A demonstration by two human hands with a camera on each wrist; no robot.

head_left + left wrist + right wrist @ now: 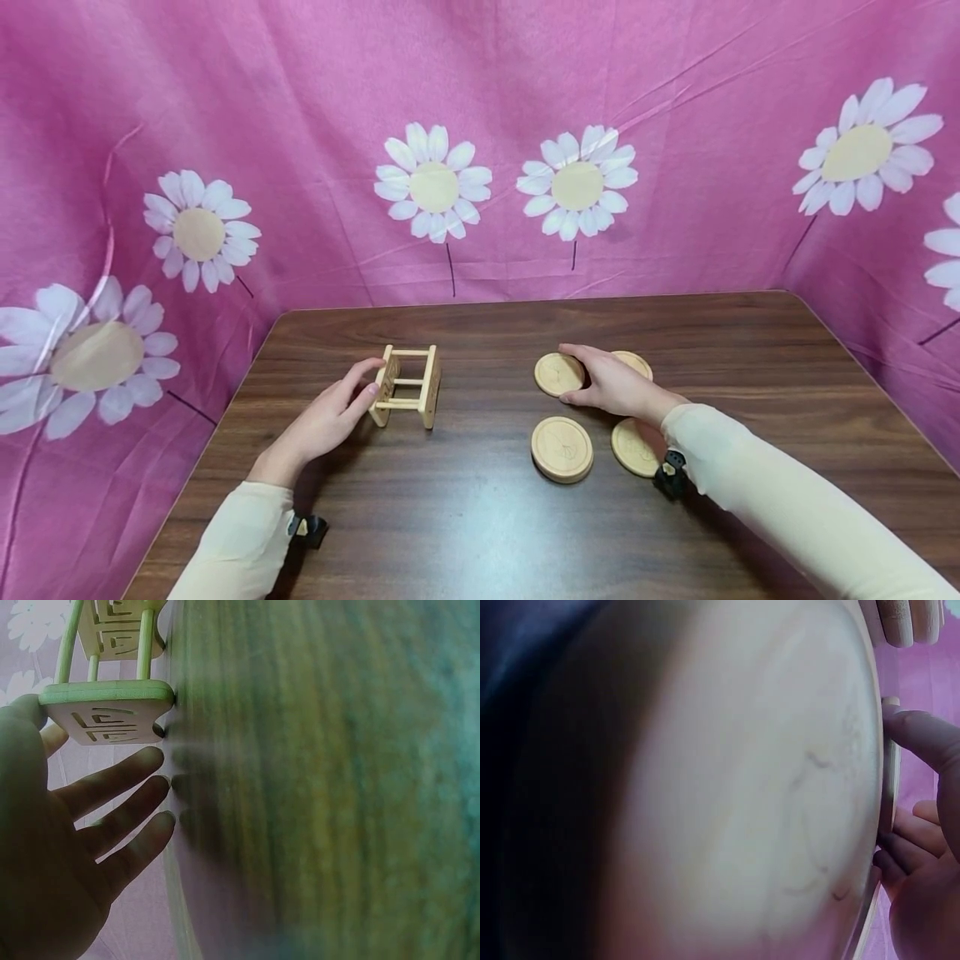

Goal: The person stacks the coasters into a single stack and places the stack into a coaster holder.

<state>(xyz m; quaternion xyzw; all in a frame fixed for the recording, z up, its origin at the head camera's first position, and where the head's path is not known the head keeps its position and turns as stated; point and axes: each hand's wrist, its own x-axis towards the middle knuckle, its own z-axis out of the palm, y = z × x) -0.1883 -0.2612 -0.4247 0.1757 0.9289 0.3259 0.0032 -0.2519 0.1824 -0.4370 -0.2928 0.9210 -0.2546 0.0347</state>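
Observation:
My left hand [322, 425] touches the left side of a small wooden coaster rack [429, 387] with thumb and forefinger. The other three fingers stretch out beneath them, apart from the cut-out side panel [112, 720], in the left wrist view. Across the table, my right hand [618, 383] grips a round wooden coaster [557, 375] by its edge, thumb on the near side and fingers on the far side. Behind that hand another coaster [636, 362] is partly hidden. A large, blurred coaster face [780, 780] with an engraved line drawing fills much of the right wrist view.
Nearer me lies a thick-looking round coaster [562, 448], with one more coaster [633, 450] to its right, partly covered by the right wrist. All stand on a dark wood-grain table [480, 517]. A pink flowered cloth [495, 83] hangs around its back and sides.

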